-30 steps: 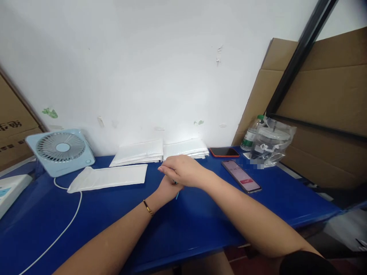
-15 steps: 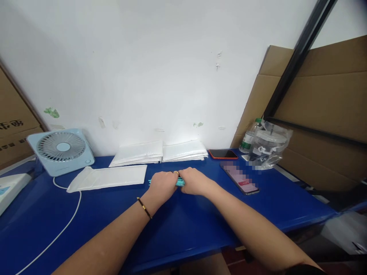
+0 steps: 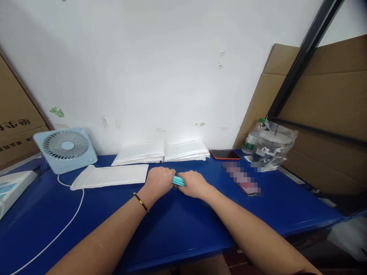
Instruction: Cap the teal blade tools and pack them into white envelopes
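My left hand [image 3: 157, 182] and my right hand [image 3: 193, 184] rest side by side on the blue table [image 3: 186, 225], both closed around a small teal object [image 3: 178, 181] that shows between them. Only a short piece of the teal object is visible, so I cannot tell what it is. My left wrist wears a thin bracelet, and a ring sits on one finger. A flat white padded envelope [image 3: 110, 176] lies just left of my left hand.
Two stacks of white envelopes [image 3: 162, 151] lie against the wall. A light blue desk fan [image 3: 66, 148] with a white cable stands at the left. Two phones [image 3: 225, 154], a water bottle [image 3: 251, 137] and a bagged cup [image 3: 271, 147] sit at the right, with cardboard behind.
My right hand came off the top of my left hand and dropped to the table beside it. Both hands now grip the teal object, and the view shifted slightly.
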The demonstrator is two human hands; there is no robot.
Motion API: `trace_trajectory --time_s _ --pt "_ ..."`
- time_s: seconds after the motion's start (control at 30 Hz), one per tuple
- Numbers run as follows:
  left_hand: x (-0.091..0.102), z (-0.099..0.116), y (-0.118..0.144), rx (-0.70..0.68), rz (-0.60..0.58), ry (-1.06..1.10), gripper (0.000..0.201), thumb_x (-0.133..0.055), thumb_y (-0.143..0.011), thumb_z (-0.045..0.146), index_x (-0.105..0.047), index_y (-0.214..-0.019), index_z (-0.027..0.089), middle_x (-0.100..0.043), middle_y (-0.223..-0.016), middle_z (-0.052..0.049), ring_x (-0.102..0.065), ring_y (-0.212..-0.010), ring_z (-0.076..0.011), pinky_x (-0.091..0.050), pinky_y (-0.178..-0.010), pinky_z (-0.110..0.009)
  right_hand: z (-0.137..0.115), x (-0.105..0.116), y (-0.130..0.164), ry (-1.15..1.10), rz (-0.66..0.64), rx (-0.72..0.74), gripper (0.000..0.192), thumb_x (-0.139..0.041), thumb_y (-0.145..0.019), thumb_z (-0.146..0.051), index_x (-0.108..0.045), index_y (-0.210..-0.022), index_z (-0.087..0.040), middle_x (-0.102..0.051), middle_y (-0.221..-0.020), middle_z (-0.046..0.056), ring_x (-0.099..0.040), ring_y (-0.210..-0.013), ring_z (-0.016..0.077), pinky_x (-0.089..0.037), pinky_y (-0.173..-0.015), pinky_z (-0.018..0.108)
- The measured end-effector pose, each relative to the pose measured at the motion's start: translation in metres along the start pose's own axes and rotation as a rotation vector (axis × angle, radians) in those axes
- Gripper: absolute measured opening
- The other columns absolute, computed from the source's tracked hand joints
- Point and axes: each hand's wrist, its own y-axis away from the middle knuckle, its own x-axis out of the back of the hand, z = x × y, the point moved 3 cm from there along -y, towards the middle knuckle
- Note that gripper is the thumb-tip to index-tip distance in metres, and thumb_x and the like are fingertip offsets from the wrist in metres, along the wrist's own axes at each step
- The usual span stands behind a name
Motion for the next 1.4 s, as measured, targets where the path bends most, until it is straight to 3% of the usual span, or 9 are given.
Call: trace_trajectory --time_s 0.23,0.57,0.7,0.73,0.8,0.93,1.07,1.23,1.4 --pt "-0.001 0.002 0.001 -0.036 0.035 -0.020 0.017 -0.047 -0.076 0.014 -0.063 -0.081 0.016 -0.066 -0.075 -0.012 -0.063 -0.074 -0.0256 -0.041 -0.060 -0.032 -0.002 -0.008 -0.003 -0.072 -0.031 -0.063 0.031 -0.047 -0.078 -0.049 -0.062 -0.090 -0.024 -0.068 -0.090 0.007 -0.063 -0.081 0.0263 -0.043 -0.061 0.031" --pt "-0.001 -0.002 -0.001 -0.025 0.048 0.007 0.022 -0.044 -0.080 0.018 -0.060 -0.095 0.017 -0.066 -0.085 -0.012 -0.061 -0.086 -0.0253 -0.041 -0.076 -0.037 -0.003 -0.010 -0.006 0.059 0.021 -0.098 0.026 -0.045 -0.080 -0.031 -0.063 -0.094 -0.019 -0.067 -0.093 0.013 -0.064 -0.085 0.0291 -0.047 -0.069 0.038" --pt "0.000 -0.036 0.009 0.238 0.124 -0.042 0.063 -0.057 -0.072 0.034 -0.039 -0.129 0.017 -0.045 -0.130 -0.020 -0.037 -0.122 -0.0370 -0.036 -0.090 -0.047 0.005 -0.007 -0.007 0.072 0.047 -0.108 0.027 -0.045 -0.080 -0.034 -0.063 -0.093 -0.019 -0.067 -0.091 0.013 -0.063 -0.084 0.0293 -0.047 -0.069 0.039" --pt "-0.003 -0.048 0.013 0.340 0.067 -0.045 0.071 -0.058 -0.070 0.040 -0.034 -0.133 0.016 -0.039 -0.135 -0.022 -0.034 -0.123 -0.0402 -0.036 -0.088 -0.051 0.008 -0.006 -0.007 0.072 0.052 -0.115 0.027 -0.045 -0.080 -0.035 -0.063 -0.093 -0.019 -0.067 -0.091 0.013 -0.063 -0.083 0.0291 -0.047 -0.068 0.039" --pt "-0.014 -0.068 0.019 0.430 -0.126 -0.003 0.066 -0.053 -0.074 0.040 -0.036 -0.131 0.011 -0.048 -0.126 -0.026 -0.047 -0.113 -0.0384 -0.043 -0.081 -0.047 0.013 -0.004 -0.007 0.067 0.063 -0.131 0.028 -0.044 -0.081 -0.036 -0.062 -0.093 -0.019 -0.066 -0.091 0.012 -0.063 -0.083 0.0288 -0.047 -0.068 0.039" --pt "-0.020 -0.083 0.030 0.341 -0.230 0.024 0.035 -0.044 -0.077 0.015 -0.056 -0.109 0.010 -0.065 -0.097 -0.019 -0.062 -0.089 -0.0256 -0.045 -0.076 -0.034 0.019 0.002 -0.005 0.049 0.075 -0.152 0.031 -0.041 -0.084 -0.041 -0.062 -0.094 -0.020 -0.066 -0.093 0.012 -0.063 -0.085 0.0284 -0.046 -0.070 0.038" --pt "-0.003 -0.070 0.060 0.222 -0.214 0.035 0.039 -0.038 -0.074 0.004 -0.062 -0.102 0.018 -0.067 -0.098 -0.011 -0.061 -0.091 -0.0217 -0.043 -0.080 -0.031 0.023 0.009 -0.002 0.028 0.074 -0.148 0.034 -0.040 -0.085 -0.043 -0.062 -0.097 -0.021 -0.065 -0.096 0.011 -0.062 -0.087 0.0274 -0.045 -0.070 0.036" --pt "0.014 -0.042 0.127 0.009 -0.272 0.292 0.039 -0.036 -0.070 0.004 -0.066 -0.083 0.026 -0.068 -0.081 -0.001 -0.061 -0.078 -0.0181 -0.045 -0.074 -0.030 0.037 0.018 0.001 0.000 0.110 -0.146 0.037 -0.037 -0.086 -0.047 -0.062 -0.097 -0.022 -0.065 -0.098 0.010 -0.061 -0.089 0.0263 -0.044 -0.069 0.034" --pt "0.019 -0.036 0.158 -0.121 -0.283 0.439 0.031 -0.035 -0.071 0.005 -0.057 -0.063 0.024 -0.067 -0.081 0.002 -0.055 -0.106 -0.0151 -0.029 -0.104 -0.032 0.044 0.020 0.003 -0.013 0.140 -0.110 0.035 -0.037 -0.085 -0.046 -0.062 -0.094 -0.022 -0.066 -0.096 0.008 -0.061 -0.085 0.0263 -0.042 -0.065 0.033"
